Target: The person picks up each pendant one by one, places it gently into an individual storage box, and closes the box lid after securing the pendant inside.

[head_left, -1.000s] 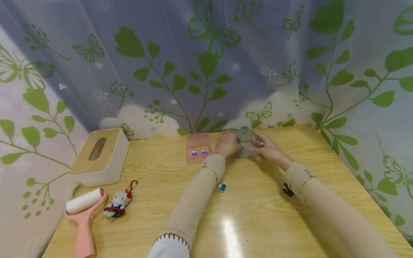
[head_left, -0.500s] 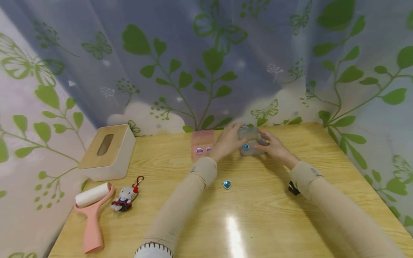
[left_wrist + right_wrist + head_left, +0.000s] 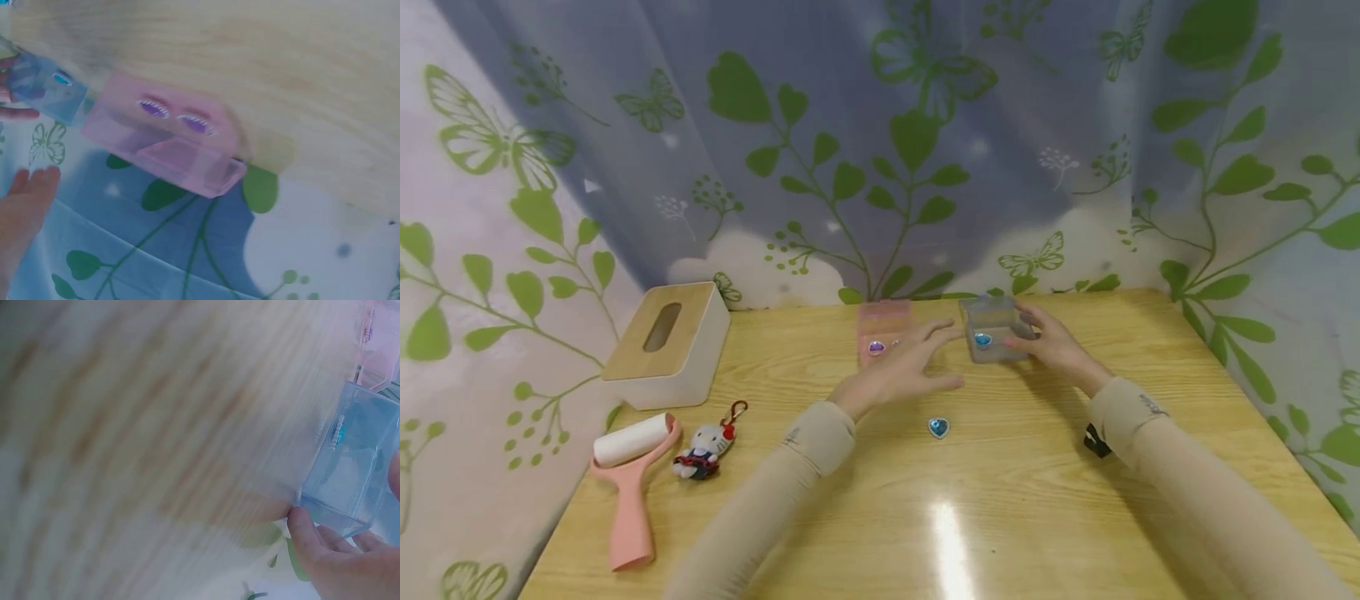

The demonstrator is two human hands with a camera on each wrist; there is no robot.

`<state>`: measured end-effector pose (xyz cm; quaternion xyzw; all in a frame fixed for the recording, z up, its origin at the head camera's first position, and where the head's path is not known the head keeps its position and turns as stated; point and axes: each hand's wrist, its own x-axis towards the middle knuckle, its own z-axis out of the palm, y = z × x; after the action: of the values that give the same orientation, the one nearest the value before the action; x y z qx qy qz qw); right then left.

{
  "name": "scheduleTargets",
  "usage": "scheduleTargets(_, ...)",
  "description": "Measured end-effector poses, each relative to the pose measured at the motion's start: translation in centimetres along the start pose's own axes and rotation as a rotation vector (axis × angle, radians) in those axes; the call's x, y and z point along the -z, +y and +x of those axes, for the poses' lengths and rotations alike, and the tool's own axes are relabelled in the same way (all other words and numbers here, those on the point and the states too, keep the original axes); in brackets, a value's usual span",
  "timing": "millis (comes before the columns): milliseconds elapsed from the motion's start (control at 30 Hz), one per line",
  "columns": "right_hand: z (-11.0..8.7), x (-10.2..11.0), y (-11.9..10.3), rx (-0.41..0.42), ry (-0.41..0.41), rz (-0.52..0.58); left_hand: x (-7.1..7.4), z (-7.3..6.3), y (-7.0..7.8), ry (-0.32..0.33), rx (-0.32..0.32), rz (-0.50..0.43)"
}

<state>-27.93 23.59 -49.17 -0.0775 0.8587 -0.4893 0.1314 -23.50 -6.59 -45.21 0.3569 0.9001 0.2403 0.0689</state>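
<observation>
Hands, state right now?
Left hand: open, fingers extended, holding nothing.
Right hand: holding the clear bluish box by one end, between thumb and fingers.

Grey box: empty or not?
Not empty: a blue gem sits inside the grey box, seen in the head view and through its clear side in the right wrist view.

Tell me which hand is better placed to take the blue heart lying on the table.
Probably the left hand: it is open, holds nothing and is nearer the heart. The right hand is farther off, with thumb and fingers on the grey box.
</observation>
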Motion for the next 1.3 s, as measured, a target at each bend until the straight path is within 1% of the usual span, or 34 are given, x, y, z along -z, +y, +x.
scheduleTargets(100,-0.1,0.2,0.1,-0.004,-0.005,0.0,-0.4,-0.9,-0.5,-0.084,-0.001,0.016)
scheduleTargets(167,-0.2,0.3,0.0,-0.001,-0.009,-0.004,-0.8,-1.2,-0.9,-0.126,-0.017,0.033)
scheduleTargets(233,-0.4,0.4,-0.3,0.003,-0.011,-0.008,-1.1,-1.5,-1.3,-0.164,-0.032,0.026)
scheduleTargets(433,-0.7,0.4,-1.0,0.013,-0.01,-0.006,-1.8,-2.0,-1.8,-0.27,-0.096,-0.019)
scheduleTargets(600,-0.6,0.3,-0.9,0.015,-0.012,0.002,-2.3,-2.3,-1.8,-0.33,-0.107,0.034)
scheduleTargets(700,-0.4,0.3,-0.6,0.012,-0.01,0.001,-2.5,-2.4,-1.7,-0.338,-0.115,0.078)
scheduleTargets(833,-0.1,0.3,-0.2,0.008,-0.011,0.0,-2.8,-2.3,-1.7,-0.338,-0.142,0.148)
scheduleTargets(1000,-0.3,0.2,-0.4,0.006,-0.021,-0.004,-2.8,-2.4,-1.5,-0.328,-0.169,0.206)
scheduleTargets(1167,-0.4,0.2,-0.7,0.007,-0.023,-0.012,-2.8,-2.6,-1.5,-0.308,-0.173,0.227)
scheduleTargets(1300,-0.3,0.2,-0.5,0.003,-0.02,-0.008,-3.0,-2.7,-1.8,-0.294,-0.172,0.235)
